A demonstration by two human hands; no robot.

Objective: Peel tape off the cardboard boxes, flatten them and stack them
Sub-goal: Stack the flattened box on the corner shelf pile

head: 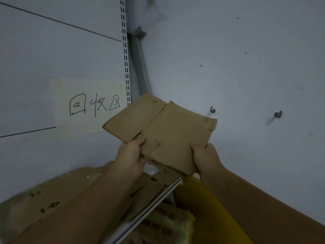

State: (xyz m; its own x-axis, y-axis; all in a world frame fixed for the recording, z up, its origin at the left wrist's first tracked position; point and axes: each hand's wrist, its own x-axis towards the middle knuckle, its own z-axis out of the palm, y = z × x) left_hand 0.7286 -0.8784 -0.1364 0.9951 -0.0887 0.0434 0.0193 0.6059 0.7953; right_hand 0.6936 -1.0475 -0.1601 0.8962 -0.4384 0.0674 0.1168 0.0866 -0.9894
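– Cardboard box (163,131): where is it, and what shape is it in?

– Up in the air in front of the grey wall (246,67), pressed flat, a fold line running down its middle. It hangs above and just to the right of the brown pile (52,199) at lower left.

– Who has hold of it?

– Both hands, at its near edge. The left hand (131,154) clamps the near-left corner with the thumb on top and the fingers under. The right hand (205,159) pinches the near-right corner the same way.

– Any tape left on it?

– None that I can see on the face turned up. The underside is hidden, so I can't vouch for that.

– So how far along would you say?

– For this one, peeling and flattening look done, and only the stacking is left. The pile already holds flattened sheets, so I'd judge several boxes finished.

– And after this one?

– Hard to tell. Past the metal rail (149,203) there is something yellow (207,199) with blurred printed stuff beside it, but I can't make out whether more boxes wait there. The paper sign (84,106) on the wall marks the corner, nothing more.
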